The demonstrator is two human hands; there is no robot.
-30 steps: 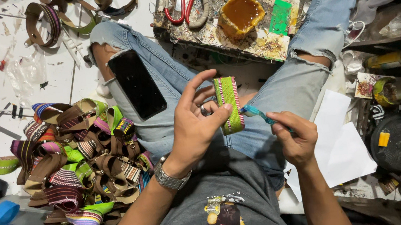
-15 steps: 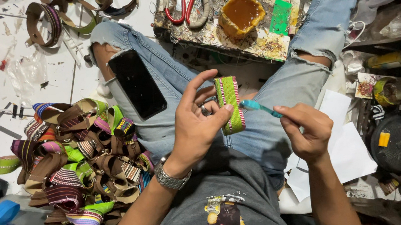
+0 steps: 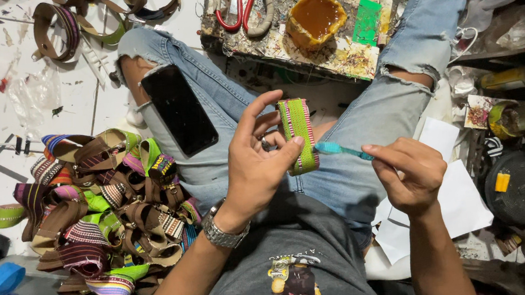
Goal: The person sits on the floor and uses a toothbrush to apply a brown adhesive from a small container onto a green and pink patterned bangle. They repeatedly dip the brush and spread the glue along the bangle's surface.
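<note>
Hands work over the lap: the left hand (image 3: 258, 164) pinches a green woven strap (image 3: 298, 135) upright, and the right hand (image 3: 411, 174) grips a blue brush (image 3: 341, 150) touching its edge. Small, gentle strokes seem best.

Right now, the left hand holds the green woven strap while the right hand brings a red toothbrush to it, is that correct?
Not quite: in the head view the toothbrush in the right hand is teal, not red. The left hand does hold the green woven strap.
</note>
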